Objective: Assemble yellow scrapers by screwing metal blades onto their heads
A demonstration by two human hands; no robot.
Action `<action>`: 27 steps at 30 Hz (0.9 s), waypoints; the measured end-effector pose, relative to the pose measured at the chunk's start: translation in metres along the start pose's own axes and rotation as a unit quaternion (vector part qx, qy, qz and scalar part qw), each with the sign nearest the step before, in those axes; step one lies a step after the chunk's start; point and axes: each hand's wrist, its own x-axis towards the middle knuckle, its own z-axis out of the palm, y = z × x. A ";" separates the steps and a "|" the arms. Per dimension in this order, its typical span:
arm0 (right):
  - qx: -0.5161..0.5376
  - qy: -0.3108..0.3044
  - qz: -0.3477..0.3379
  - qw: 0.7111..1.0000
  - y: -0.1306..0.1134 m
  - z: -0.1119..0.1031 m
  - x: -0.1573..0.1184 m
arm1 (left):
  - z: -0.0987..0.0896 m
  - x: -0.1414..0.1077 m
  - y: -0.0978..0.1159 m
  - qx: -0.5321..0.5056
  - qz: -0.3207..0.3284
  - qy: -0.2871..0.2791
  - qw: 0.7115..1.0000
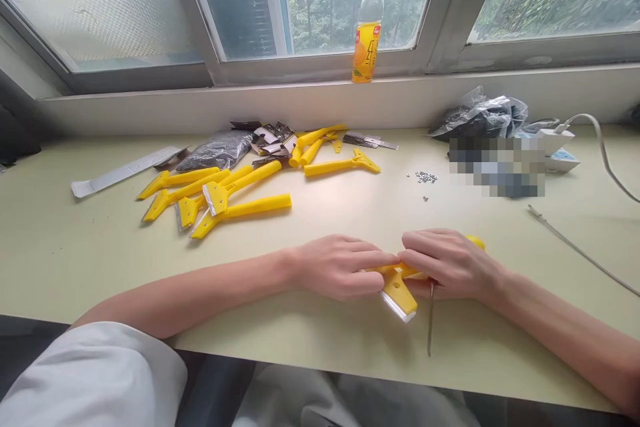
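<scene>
Just above the table's front edge, a yellow scraper (pixel 400 295) is between my two hands, its head tilted down toward me with a bright metal edge. My left hand (pixel 345 267) pinches the scraper's head from the left side. My right hand (pixel 447 260) closes over the handle, whose rounded end shows beyond the knuckles. A thin metal rod (pixel 431 327) sticks out below my right hand toward me; its upper end is hidden in the fingers, so its kind cannot be told. Small silver screws or nuts (pixel 426 177) lie in a little heap beyond my right hand.
Several yellow scrapers (pixel 250 205) lie at left centre, with yellow handles and another scraper (pixel 343 163) behind. A black plastic bag (pixel 217 150) and dark packaging sit near the sill. A drink bottle (pixel 367 40) stands there. A cable (pixel 580 247) crosses the right side.
</scene>
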 end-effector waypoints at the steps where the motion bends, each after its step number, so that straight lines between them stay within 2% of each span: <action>1: 0.000 0.001 -0.007 1.000 0.000 0.000 0.000 | 0.000 -0.001 0.001 0.008 0.005 -0.001 1.000; 5: -0.005 0.011 -0.026 1.000 0.000 0.000 0.001 | 0.000 0.000 0.006 0.023 0.023 0.016 0.999; 12: -0.022 0.015 -0.051 0.998 -0.001 -0.002 0.003 | -0.005 0.005 0.011 0.024 0.002 0.022 0.999; 18: -0.041 0.022 -0.042 0.998 -0.002 -0.004 0.005 | -0.005 0.002 0.007 0.142 0.073 0.031 0.987; 21: -0.037 0.035 -0.025 0.998 0.000 0.000 0.005 | -0.002 0.003 0.004 0.213 0.106 0.073 0.969; 23: -0.025 0.042 -0.007 0.999 0.002 0.001 0.004 | 0.001 0.005 0.002 0.243 0.132 0.128 0.952; 25: -0.014 0.039 0.002 0.999 0.008 -0.003 0.001 | 0.004 0.006 -0.001 0.257 0.152 0.179 0.938; 27: -0.005 0.048 0.005 0.999 0.019 -0.012 -0.005 | 0.006 0.006 -0.003 0.260 0.152 0.204 0.932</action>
